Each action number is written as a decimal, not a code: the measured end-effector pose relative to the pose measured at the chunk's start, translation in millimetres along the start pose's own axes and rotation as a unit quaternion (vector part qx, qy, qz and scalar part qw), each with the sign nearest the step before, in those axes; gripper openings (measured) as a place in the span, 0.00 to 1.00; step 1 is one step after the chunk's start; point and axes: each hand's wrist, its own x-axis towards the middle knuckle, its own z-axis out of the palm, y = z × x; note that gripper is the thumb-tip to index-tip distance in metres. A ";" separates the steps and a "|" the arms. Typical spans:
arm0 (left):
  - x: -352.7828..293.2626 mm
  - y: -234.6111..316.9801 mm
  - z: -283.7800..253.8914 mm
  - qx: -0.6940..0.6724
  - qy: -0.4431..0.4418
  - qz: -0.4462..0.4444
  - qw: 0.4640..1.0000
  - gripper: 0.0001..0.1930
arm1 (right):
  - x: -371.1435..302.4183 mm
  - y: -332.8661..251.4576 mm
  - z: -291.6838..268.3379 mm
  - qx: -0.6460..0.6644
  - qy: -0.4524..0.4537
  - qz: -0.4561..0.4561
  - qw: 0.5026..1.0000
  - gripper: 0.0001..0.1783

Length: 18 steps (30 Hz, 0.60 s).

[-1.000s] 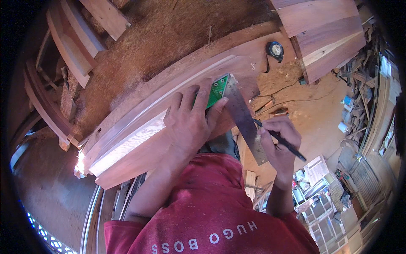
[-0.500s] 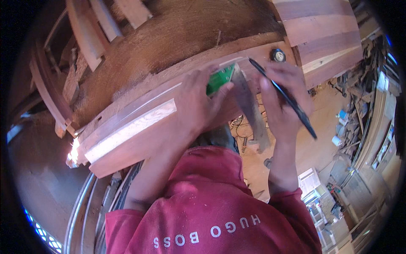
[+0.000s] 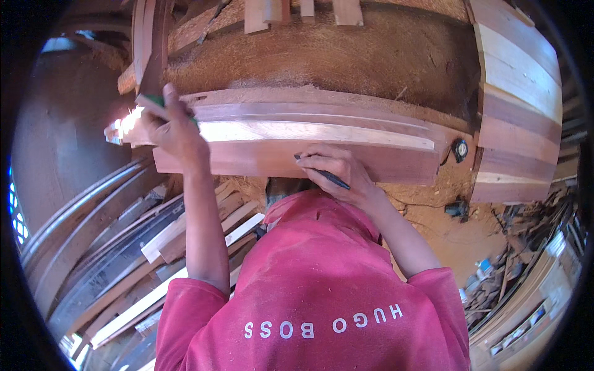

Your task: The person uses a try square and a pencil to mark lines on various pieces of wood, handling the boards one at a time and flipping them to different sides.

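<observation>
The moulded wooden board (image 3: pixel 297 139) lay lengthwise across the sawdust-covered workbench (image 3: pixel 371 55) in front of me, its pale upper face catching the light and its reddish front edge turned toward my chest. My right hand (image 3: pixel 337 173) rested against that front edge near the middle, fingers curled closed around a dark pencil (image 3: pixel 328 177) whose tip pointed left along the wood. My left hand (image 3: pixel 173 127) sat at the board's left end, closed over a green-handled square (image 3: pixel 151 102); only a sliver of green and a bit of the blade showed past my fingers, so I could not tell how the tool lay on the wood.

A small black tape measure (image 3: pixel 459 149) sat on the bench just beyond the board's right end. Further right stood a stack of wide planks (image 3: pixel 516 105), reddish and pale in bands. Short offcuts (image 3: pixel 297 9) lay along the far edge of the bench. Below my left arm, long curved strips of timber (image 3: pixel 124 247) were piled on the floor. My red sleeves and shirt (image 3: pixel 322 290) filled the lower part of the view.
</observation>
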 end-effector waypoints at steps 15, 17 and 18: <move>-74.2 -65.8 -121.6 0.141 0.060 -0.027 0.988 0.08 | 54.6 -45.5 -30.7 -0.040 -0.026 0.073 0.996 0.15; -88.4 -51.6 -109.5 0.136 -0.011 -0.066 0.988 0.11 | 93.1 -56.3 -4.2 -0.025 -0.067 0.038 0.997 0.17; -94.5 -53.5 -99.9 0.159 -0.019 -0.047 0.986 0.11 | 110.8 -59.8 12.9 -0.017 -0.099 0.031 0.994 0.17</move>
